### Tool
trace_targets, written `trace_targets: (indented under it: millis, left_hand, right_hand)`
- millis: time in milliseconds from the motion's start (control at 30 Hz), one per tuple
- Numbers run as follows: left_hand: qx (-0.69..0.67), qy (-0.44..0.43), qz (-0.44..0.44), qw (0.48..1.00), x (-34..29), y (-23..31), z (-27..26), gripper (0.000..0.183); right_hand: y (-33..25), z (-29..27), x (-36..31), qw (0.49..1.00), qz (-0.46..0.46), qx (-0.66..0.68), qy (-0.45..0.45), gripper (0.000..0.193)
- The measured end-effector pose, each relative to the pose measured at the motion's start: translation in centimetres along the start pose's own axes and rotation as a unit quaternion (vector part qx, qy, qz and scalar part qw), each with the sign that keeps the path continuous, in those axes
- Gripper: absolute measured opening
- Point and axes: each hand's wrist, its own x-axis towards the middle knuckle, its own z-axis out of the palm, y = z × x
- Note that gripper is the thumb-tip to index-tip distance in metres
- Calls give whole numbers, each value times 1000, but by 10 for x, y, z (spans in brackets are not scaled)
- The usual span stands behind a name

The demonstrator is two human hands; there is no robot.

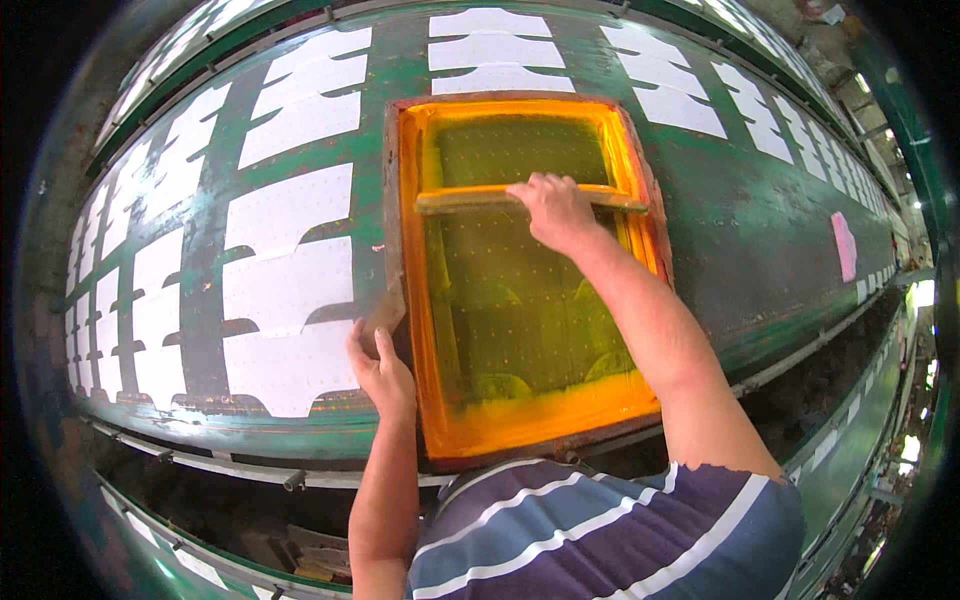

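Note:
A screen-printing frame [392, 220] with a wooden border lies on the long green table, its inner edges smeared with orange ink. Across the upper half of its yellow-green mesh [520, 300] runs a squeegee [460, 200], a long bar coated in orange ink. My right hand [560, 208] grips this squeegee near its middle, with the forearm reaching over the frame's right side. At the frame's left edge, a short wooden handle [387, 308] sticks out. My left hand [382, 375] has its thumb and fingers around the handle's lower end.
Rows of white cut pieces [290, 290] lie on the green table [385, 120] left of the frame and beyond it. A pink cloth [844, 247] rests at the right. A metal rail [250, 470] follows the near edge, above a dark gap.

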Motion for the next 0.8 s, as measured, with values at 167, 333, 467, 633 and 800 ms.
trace_targets:
  millis: [167,333,467,633,800]
  left_hand:
    - [-17,4,-56,998,1,14,5,36]
    - [20,16,-62,998,5,28,15,34]
    - [3,23,-74,997,6,22,16,33]
    - [-15,25,-69,997,6,10,16,32]
    - [27,25,-60,998,5,13,15,35]
  right_hand:
    - [47,5,90,1000,-14,9,19,51]
    - [81,-2,159,999,16,28,3,55]
    - [100,-2,182,999,9,22,29,56]
    - [114,-3,186,1000,2,18,-8,50]
    - [111,-22,186,996,-15,18,-90,51]
